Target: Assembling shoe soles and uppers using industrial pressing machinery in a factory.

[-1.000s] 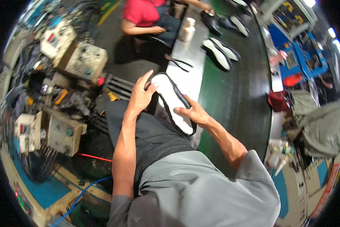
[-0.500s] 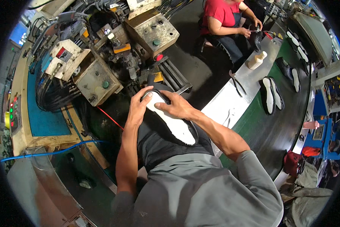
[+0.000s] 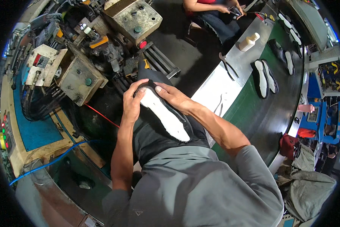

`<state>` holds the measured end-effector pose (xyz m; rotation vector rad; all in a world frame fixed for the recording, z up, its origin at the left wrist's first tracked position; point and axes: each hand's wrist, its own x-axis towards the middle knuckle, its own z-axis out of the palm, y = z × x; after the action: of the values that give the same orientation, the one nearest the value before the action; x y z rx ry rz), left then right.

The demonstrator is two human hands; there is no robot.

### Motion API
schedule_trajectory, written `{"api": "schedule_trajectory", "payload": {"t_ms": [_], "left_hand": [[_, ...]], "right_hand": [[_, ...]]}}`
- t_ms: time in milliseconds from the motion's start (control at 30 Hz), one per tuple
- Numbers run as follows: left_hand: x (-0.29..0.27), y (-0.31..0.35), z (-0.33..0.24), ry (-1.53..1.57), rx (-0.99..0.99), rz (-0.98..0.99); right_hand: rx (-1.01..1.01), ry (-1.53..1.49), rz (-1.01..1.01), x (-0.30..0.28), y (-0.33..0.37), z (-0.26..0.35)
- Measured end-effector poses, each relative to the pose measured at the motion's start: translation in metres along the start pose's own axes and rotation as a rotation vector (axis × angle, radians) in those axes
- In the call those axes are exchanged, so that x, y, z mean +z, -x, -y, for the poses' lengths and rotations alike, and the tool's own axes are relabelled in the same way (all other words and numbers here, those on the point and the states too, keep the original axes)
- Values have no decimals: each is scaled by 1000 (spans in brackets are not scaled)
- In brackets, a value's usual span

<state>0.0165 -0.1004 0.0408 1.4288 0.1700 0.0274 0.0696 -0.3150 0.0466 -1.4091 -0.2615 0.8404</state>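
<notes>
A black shoe upper [image 3: 166, 115] rests sole side up over my lap, its long white underside facing me and its far end pointing away. My left hand [image 3: 133, 101] wraps the far end from the left, thumb on the rim of the white part. From the right, my right hand [image 3: 172, 97] grips the same end, its thumb lying along the black edge. Both hands are closed on it. The fingers beneath are hidden.
Pincers [image 3: 228, 67] and a cream bottle [image 3: 249, 42] stand on a metal ledge at right. Beyond it, several shoe uppers [image 3: 265, 78] lie on a green-black conveyor [image 3: 249, 125]. Machinery with a control box [image 3: 80, 81] is ahead left; a blue hose [image 3: 64, 153] crosses at left. Another person [image 3: 215, 19] sits ahead.
My right thumb has moved off the white underside to the black edge near the far end. My left hand keeps its hold. The surroundings have shifted left and up in view.
</notes>
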Motion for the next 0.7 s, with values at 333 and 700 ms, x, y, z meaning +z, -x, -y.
{"api": "schedule_trajectory", "payload": {"t_ms": [333, 700], "left_hand": [[1, 0, -5, -211, 41, -51], [-31, -27, 46, -266, -102, -189]], "right_hand": [[-52, 148, 15, -7, 4, 0], [-351, 1223, -96, 38, 96, 10]]}}
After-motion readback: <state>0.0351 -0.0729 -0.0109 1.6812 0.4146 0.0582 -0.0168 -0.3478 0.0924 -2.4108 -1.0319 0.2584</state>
